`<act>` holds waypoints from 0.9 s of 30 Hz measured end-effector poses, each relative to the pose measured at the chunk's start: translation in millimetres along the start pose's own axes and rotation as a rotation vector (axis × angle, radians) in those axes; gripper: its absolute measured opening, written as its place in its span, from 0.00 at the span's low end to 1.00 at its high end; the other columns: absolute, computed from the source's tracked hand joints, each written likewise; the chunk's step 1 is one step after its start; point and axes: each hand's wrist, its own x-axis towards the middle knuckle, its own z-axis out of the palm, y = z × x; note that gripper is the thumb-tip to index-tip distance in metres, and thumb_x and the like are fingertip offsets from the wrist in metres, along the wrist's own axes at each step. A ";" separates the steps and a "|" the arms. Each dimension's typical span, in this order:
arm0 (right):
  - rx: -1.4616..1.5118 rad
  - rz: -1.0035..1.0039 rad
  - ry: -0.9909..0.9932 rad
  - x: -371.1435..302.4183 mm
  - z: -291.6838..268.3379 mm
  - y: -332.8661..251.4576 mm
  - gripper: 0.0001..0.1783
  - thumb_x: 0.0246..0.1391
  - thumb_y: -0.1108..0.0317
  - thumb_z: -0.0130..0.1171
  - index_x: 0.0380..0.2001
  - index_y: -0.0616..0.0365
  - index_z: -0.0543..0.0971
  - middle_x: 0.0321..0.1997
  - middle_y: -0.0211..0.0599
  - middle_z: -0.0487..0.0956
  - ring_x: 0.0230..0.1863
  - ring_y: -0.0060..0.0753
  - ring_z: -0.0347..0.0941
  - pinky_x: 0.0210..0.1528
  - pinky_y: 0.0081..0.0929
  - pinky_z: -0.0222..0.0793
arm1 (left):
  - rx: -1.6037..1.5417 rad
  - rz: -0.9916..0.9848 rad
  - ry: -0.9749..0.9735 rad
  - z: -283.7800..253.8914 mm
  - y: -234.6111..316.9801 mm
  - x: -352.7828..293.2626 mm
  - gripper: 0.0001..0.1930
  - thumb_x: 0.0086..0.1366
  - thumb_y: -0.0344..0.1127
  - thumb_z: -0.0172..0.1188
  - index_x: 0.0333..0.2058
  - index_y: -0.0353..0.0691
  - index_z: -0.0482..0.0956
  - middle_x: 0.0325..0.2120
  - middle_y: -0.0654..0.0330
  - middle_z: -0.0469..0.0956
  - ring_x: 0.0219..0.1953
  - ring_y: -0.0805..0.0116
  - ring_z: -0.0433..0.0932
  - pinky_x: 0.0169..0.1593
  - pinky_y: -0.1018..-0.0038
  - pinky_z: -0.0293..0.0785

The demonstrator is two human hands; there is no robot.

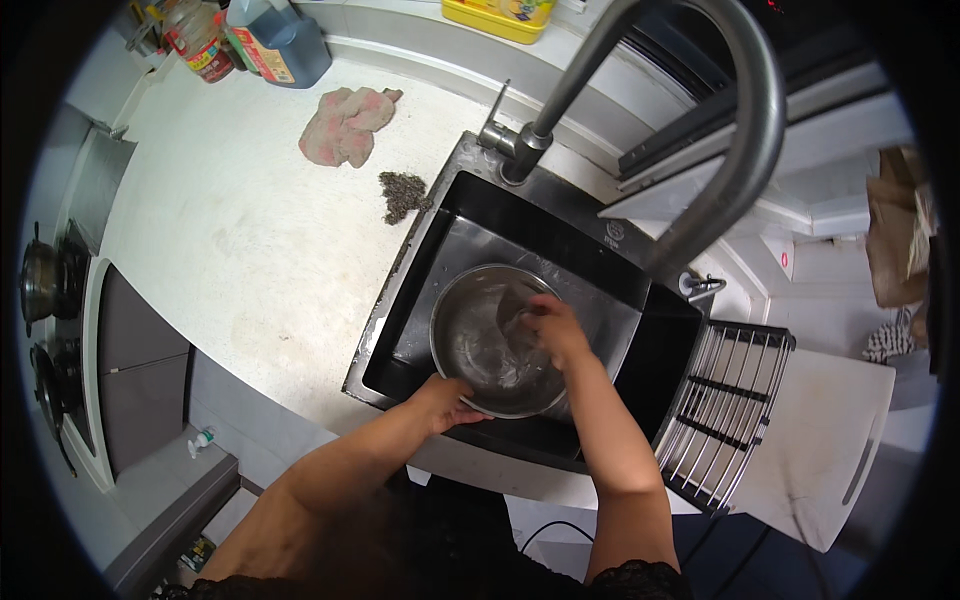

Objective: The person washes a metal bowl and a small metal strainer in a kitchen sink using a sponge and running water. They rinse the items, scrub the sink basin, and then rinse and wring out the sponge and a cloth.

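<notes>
A round metal basin [470, 345] rests in the dark sink [440, 240], its inside wet and streaked. At the near left of its rim, my left hand [442, 402] is closed on the edge, thumb toward the inside and fingers underneath. My right hand [556, 332] reaches into the basin with fingers bent together. Against its fingertips is a dark grey, thin piece [514, 304]; its kind cannot be made out. A tall curved faucet [765, 130] arches over the sink's right side, and no running water shows.
Left of the sink, a steel wool scrubber [402, 196] and a crumpled pinkish cloth [347, 126] lie on the white counter [230, 240]. Bottles and a jar [200, 45] stand behind them. A metal drying rack [725, 400] and white cutting board [820, 440] are at the right.
</notes>
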 end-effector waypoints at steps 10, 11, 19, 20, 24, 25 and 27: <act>0.937 0.016 0.272 148.7 32.4 -39.5 0.08 0.56 0.78 0.46 0.40 0.60 0.69 0.39 0.42 0.72 0.42 0.43 0.71 0.47 0.45 0.70 | -0.073 -0.030 -0.013 8.9 8.0 12.0 0.20 0.57 0.22 0.44 0.50 0.31 0.61 0.38 0.45 0.74 0.34 0.49 0.79 0.33 0.68 0.78; 0.966 0.011 0.211 152.5 49.8 -44.7 0.08 0.56 0.78 0.46 0.40 0.60 0.68 0.40 0.42 0.72 0.42 0.42 0.70 0.47 0.45 0.69 | -0.060 -0.021 -0.004 7.5 7.4 12.3 0.20 0.57 0.22 0.44 0.50 0.30 0.61 0.38 0.45 0.74 0.34 0.49 0.79 0.33 0.68 0.78; 0.491 -0.155 0.061 128.9 118.8 -81.0 0.15 0.49 0.80 0.54 0.39 0.54 0.67 0.39 0.32 0.70 0.38 0.28 0.67 0.44 0.34 0.65 | -0.002 -0.022 0.026 -2.8 8.2 7.0 0.20 0.60 0.24 0.41 0.52 0.31 0.61 0.41 0.45 0.73 0.35 0.51 0.79 0.32 0.69 0.80; 0.403 -0.288 0.063 119.6 118.9 -82.7 0.15 0.48 0.81 0.54 0.39 0.55 0.68 0.39 0.32 0.70 0.39 0.26 0.67 0.43 0.30 0.65 | -0.008 -0.021 0.031 -3.2 10.2 5.1 0.20 0.59 0.23 0.42 0.52 0.32 0.61 0.40 0.45 0.74 0.34 0.50 0.79 0.32 0.68 0.80; 0.113 -0.583 0.019 120.2 117.9 -77.1 0.17 0.43 0.83 0.55 0.39 0.57 0.72 0.36 0.30 0.73 0.38 0.23 0.68 0.39 0.19 0.64 | 0.007 -0.016 -0.009 0.2 10.1 2.0 0.21 0.57 0.22 0.45 0.51 0.35 0.61 0.39 0.45 0.74 0.34 0.48 0.79 0.33 0.65 0.79; 0.074 -0.528 -0.033 130.1 114.5 -75.1 0.17 0.43 0.83 0.55 0.38 0.57 0.72 0.36 0.30 0.74 0.37 0.23 0.68 0.38 0.20 0.64 | 0.012 -0.011 -0.028 0.5 9.5 0.1 0.21 0.57 0.22 0.45 0.51 0.35 0.61 0.39 0.45 0.74 0.34 0.48 0.79 0.33 0.65 0.79; -0.132 -0.514 0.063 137.8 96.6 -66.3 0.15 0.40 0.81 0.55 0.36 0.58 0.74 0.32 0.32 0.76 0.34 0.27 0.71 0.37 0.25 0.66 | 0.031 -0.001 -0.028 8.2 13.4 -4.6 0.21 0.57 0.22 0.45 0.51 0.35 0.61 0.39 0.46 0.74 0.34 0.49 0.79 0.33 0.66 0.79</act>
